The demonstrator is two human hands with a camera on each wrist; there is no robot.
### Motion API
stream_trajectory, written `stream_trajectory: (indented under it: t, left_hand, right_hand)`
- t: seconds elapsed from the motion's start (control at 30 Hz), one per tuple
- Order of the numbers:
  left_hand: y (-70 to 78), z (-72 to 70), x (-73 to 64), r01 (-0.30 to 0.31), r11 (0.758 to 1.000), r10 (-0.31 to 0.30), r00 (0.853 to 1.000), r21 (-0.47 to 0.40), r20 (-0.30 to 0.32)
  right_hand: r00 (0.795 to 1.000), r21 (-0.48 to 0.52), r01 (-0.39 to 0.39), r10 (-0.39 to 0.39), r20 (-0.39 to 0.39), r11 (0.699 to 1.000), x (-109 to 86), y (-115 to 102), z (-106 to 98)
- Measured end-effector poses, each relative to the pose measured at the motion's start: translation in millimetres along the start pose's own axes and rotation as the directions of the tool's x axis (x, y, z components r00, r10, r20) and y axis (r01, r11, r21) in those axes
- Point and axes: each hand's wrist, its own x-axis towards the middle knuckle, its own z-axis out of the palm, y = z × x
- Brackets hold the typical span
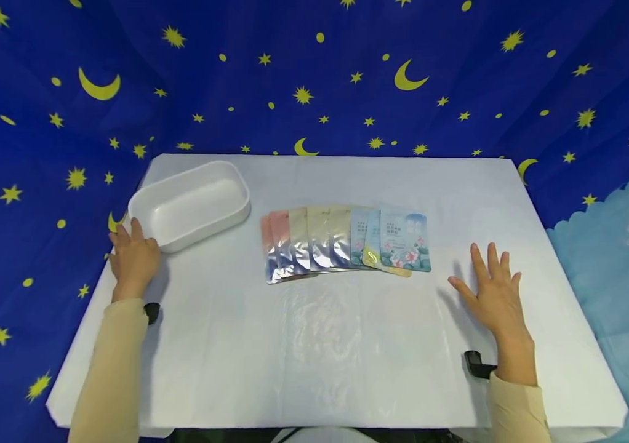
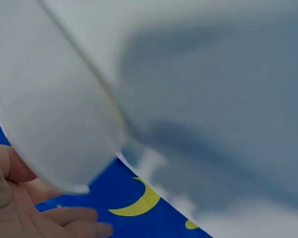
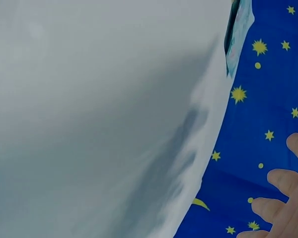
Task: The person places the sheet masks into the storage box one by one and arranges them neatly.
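Observation:
A white rectangular plastic tray [image 1: 192, 203] lies at the table's back left. At its near left corner is my left hand [image 1: 135, 258], fingers loosely extended. Seen from the left wrist, that hand [image 2: 35, 208] is right at the rim of the tray [image 2: 59, 99], one digit against the edge and others stretched out beside it. My right hand [image 1: 496, 298] hovers over the table's right side, fingers straight and spread, holding nothing. Left of it, a row of overlapping flat sachets spreads across the middle: pink [image 1: 279, 224], beige-silver [image 1: 319, 237] and light blue [image 1: 403, 240].
The table [image 1: 237, 344] has a white cover. Behind and to the left hangs a blue cloth [image 1: 270, 61] with yellow stars and moons. A light blue scalloped cloth [image 1: 613, 264] hangs along the right side. Black wrist mounts [image 1: 477, 365] stick out beside the hands.

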Motion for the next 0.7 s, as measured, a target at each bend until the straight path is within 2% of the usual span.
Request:
stream_trajectory:
  t: [0.07, 0.17, 0.33, 0.5, 0.7]
  left_hand:
    - [0.1, 3.6, -14.9, -0.055, 0.998, 0.055, 0.997, 0.014, -0.051]
    - [4.8, 9.8, -37.4, -0.121, 0.991, 0.126, 0.985, 0.053, -0.117]
    - [21.1, 19.8, -71.0, -0.181, 0.98, 0.191, 0.973, 0.084, -0.131]
    - [39.7, 32.4, -94.9, -0.209, 0.975, 0.217, 0.969, 0.074, -0.119]
    - [57.2, 40.6, -108.8, -0.161, 0.985, 0.165, 0.983, 0.054, -0.085]
  right_hand:
    - [1.0, 0.001, 0.005, -0.005, 0.002, 1.0, 0.9, -1, 1]
    - [1.0, 0.006, 0.005, -0.005, 0.009, 1.0, 2.0, -4, 3]
    - [1.0, 0.019, 0.009, -0.009, 0.008, 1.0, 1.9, -7, 5]
    - [1.0, 0.02, 0.007, -0.007, 0.002, 1.0, 0.1, -8, 5]
    - [1.0, 0.024, 0.014, -0.014, -0.002, 1.0, -0.6, -8, 7]
